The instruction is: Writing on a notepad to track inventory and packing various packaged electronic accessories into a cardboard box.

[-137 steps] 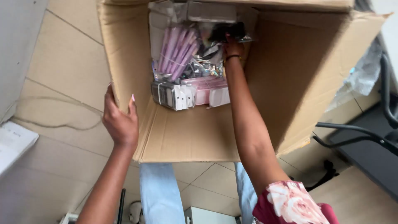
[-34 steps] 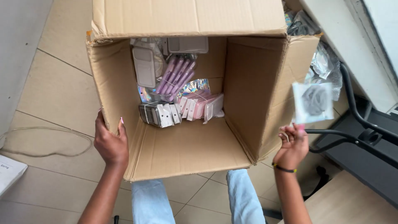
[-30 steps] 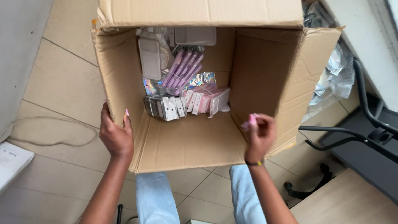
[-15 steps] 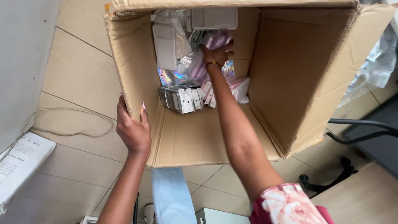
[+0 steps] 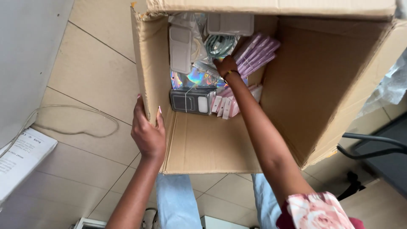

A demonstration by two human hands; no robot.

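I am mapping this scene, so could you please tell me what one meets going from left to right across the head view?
White paper sheet → cord on the floor tiles → left hand on the cardboard box wall → grey bundled packet → right hand → purple packets → black chair leg.

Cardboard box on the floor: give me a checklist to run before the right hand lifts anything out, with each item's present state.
1. Left hand steadies the cardboard box by its left wall edge: ok.
2. Right hand is down among the contents, beside the purple packs: ok.
3. Right hand has a firm hold on one item: cannot tell, the fingers are hidden among the packets.
4. Box flaps are folded open, leaving the opening free for the arm: ok.
5. Banded bundle of grey packs and the pink-and-white packs lie clear of the forearm: cannot tell, the forearm passes right over the pink-and-white ones.
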